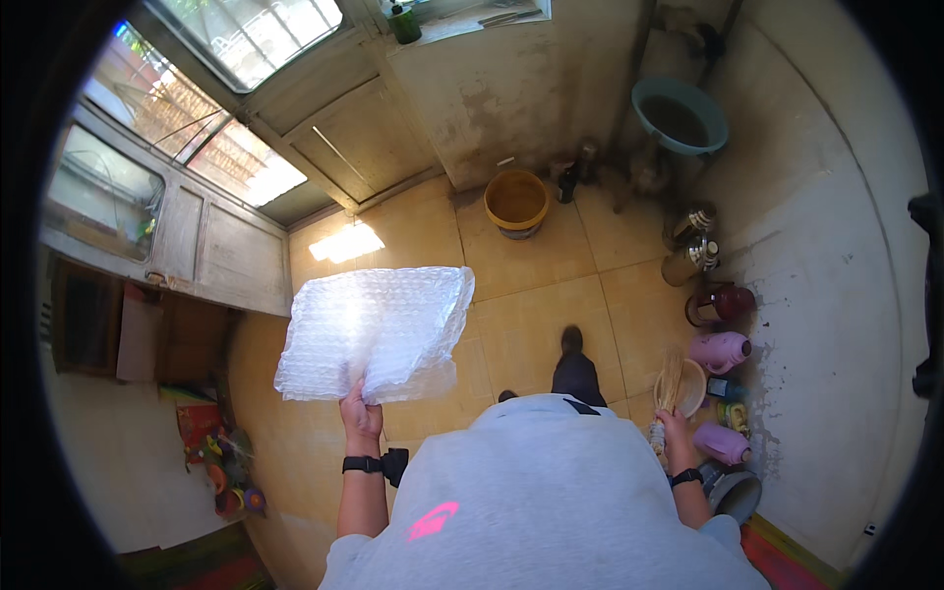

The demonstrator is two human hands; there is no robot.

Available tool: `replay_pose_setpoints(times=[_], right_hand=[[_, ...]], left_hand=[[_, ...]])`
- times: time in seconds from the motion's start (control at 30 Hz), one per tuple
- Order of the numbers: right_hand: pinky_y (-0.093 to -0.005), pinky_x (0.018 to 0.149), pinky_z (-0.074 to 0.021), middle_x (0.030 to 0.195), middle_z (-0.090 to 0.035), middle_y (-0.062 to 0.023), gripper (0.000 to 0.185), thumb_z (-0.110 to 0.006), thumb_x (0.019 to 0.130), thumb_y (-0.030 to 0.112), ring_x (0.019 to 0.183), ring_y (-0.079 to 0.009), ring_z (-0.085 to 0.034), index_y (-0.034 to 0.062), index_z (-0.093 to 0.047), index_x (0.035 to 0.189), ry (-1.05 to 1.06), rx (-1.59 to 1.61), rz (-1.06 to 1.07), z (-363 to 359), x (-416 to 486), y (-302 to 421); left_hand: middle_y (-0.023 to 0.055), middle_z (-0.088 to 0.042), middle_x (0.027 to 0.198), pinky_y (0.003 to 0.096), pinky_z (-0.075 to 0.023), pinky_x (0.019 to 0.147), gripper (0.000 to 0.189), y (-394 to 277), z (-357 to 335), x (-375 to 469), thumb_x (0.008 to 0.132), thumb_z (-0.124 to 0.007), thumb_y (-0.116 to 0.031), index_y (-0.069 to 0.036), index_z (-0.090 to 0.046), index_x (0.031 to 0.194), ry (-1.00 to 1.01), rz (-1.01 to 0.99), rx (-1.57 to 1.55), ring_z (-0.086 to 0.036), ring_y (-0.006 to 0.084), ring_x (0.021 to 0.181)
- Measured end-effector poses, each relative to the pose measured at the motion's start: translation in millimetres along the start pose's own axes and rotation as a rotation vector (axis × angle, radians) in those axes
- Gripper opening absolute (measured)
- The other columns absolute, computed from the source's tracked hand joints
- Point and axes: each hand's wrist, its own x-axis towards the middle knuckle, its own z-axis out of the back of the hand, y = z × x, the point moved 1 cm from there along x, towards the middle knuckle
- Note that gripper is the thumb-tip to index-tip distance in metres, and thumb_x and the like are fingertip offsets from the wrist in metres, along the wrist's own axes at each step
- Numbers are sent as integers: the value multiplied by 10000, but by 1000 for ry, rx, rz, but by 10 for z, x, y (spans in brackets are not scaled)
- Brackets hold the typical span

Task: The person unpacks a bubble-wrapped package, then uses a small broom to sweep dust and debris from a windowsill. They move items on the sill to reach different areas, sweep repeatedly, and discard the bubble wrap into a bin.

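Observation:
My left hand (pixel 361 417) grips the near edge of a clear bubble-wrap sheet (pixel 376 332), with the thumb on top. The sheet spreads out ahead of that hand above the tiled floor, and sunlight glares on it. At my right side, my right hand (pixel 672 431) is closed around the bound handle of a straw whisk broom (pixel 669 391). Its bristles point away from me and overlap a pale plastic basin (pixel 689 387) beside the wall.
A yellow-rimmed bucket (pixel 516 200) stands on the floor ahead. Several thermos flasks (pixel 719 352) line the right wall, below a blue washbasin (pixel 680 116). On the left, a wooden door (pixel 221 243) stands ajar. Toys (pixel 221 472) lie along the left wall.

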Motion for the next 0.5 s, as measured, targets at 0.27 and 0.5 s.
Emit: replay_pose_setpoints(times=[0.27,0.5], right_hand=[[-332,558,-489,807,-619,-47,265,-675,813,128,627,-178,-594,35,-617,1054,-10,-41,-98,-742,1170,663],[-325,606,-508,858,-645,-51,452,-698,813,93,691,-161,-615,24,-569,1240,224,-260,201,-2177,2300,2921]], left_hand=[[209,-620,1244,410,-535,969,526,152,-1133,1040,932,-498,34,-26,-402,1445,33,-89,37,-650,310,1094],[198,-627,1240,415,-531,972,492,112,-1764,1647,932,-506,9,26,-413,1415,-122,39,-91,-646,321,1105]])
